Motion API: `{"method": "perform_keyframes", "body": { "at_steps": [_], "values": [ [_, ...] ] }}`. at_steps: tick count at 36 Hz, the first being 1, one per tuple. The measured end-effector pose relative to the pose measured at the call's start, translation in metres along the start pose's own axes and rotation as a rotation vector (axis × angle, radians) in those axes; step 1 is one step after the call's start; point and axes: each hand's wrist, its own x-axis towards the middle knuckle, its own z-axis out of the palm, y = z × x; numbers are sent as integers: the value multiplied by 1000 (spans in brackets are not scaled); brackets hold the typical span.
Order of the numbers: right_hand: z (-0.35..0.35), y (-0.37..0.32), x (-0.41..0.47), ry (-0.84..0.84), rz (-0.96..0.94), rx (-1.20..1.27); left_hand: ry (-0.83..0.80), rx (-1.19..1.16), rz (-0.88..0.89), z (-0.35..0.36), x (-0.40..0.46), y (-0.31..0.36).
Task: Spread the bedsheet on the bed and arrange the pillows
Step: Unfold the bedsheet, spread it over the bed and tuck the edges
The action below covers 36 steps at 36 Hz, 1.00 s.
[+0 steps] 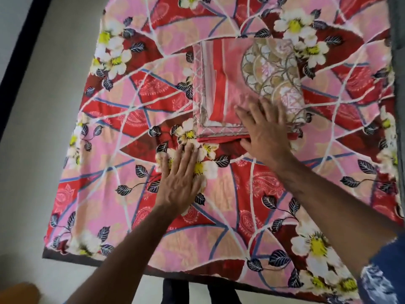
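Note:
A red and pink floral sheet with white flowers covers the bed. On it, right of the middle, lies a folded bedsheet in red stripes with a beige medallion print. My right hand lies flat with spread fingers on the folded sheet's near edge, its thumb at the fold's underside. My left hand presses flat on the floral sheet just left of and below the folded one. No pillows are in view.
Pale floor runs along the bed's left side and near edge. A dark strip crosses the far left. A grey surface borders the bed on the right. My blue patterned sleeve shows at the lower right.

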Motion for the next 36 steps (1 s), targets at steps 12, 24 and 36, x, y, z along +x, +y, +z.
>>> {"method": "perform_keyframes", "body": {
  "at_steps": [12, 24, 36],
  "values": [
    [-58, 10, 20, 190, 33, 196, 28, -503, -98, -47, 11, -10],
    [-122, -107, -146, 391, -104, 344, -187, -1985, -515, -142, -20, 1],
    [-45, -180, -187, -396, -34, 505, 41, -955, -497, -53, -108, -67]
  ]
}}
